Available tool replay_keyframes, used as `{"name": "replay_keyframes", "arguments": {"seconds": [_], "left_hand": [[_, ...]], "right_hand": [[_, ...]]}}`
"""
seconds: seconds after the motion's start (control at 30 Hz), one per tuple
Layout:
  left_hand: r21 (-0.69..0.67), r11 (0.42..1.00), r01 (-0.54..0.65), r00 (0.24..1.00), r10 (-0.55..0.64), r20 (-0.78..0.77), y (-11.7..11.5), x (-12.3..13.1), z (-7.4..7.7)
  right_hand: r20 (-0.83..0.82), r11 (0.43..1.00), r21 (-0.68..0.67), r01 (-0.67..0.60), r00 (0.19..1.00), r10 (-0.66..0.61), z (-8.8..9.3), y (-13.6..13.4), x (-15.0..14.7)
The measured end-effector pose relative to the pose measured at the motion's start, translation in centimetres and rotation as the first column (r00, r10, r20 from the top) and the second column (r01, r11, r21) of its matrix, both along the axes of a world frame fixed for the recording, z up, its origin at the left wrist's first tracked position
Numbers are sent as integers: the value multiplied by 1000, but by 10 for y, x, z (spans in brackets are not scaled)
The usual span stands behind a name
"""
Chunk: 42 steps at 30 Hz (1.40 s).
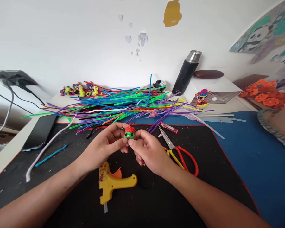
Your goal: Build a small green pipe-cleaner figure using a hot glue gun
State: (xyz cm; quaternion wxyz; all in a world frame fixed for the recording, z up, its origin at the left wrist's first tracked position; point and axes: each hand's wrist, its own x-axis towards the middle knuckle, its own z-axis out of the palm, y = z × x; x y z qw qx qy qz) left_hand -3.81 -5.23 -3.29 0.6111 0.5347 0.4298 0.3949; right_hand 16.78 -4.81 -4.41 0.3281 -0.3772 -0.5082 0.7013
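Note:
A small pipe-cleaner doll head [129, 133], green with a red top and dark eyes, is held up between both hands over the black mat [73, 196]. My left hand [109, 139] pinches it from the left, thumb at its lower front. From the right, my right hand [149, 148] has thumb and forefinger closed on its lower edge. Below the hands lies a yellow glue gun [116, 183] with an orange trigger and a glue stick poking out. Red-handled scissors [180, 152] rest beside my right wrist, partly over something yellow.
A heap of coloured pipe cleaners [123, 106] spans the back. Phone [41, 131], white pipe cleaner [46, 150] and twisted blue one [51, 155] lie left. Behind stand a black thermos [186, 72] and finished dolls [80, 89]. A power strip [13, 78] with cables hangs left.

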Motion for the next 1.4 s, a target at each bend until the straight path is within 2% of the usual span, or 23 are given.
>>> {"name": "replay_keyframes", "arguments": {"seconds": [0.43, 0.87, 1.4], "left_hand": [[-20, 1000, 23, 999, -23, 27, 0, -3, 3], [-24, 999, 45, 996, -43, 80, 0, -3, -1], [-77, 997, -19, 994, 27, 103, -1, 2, 2]], "right_hand": [[-37, 1000, -6, -5, 999, 4, 0, -1, 1], [-53, 1000, 18, -3, 999, 4, 4, 0, 2], [-17, 1000, -8, -7, 1000, 7, 6, -1, 2]]}}
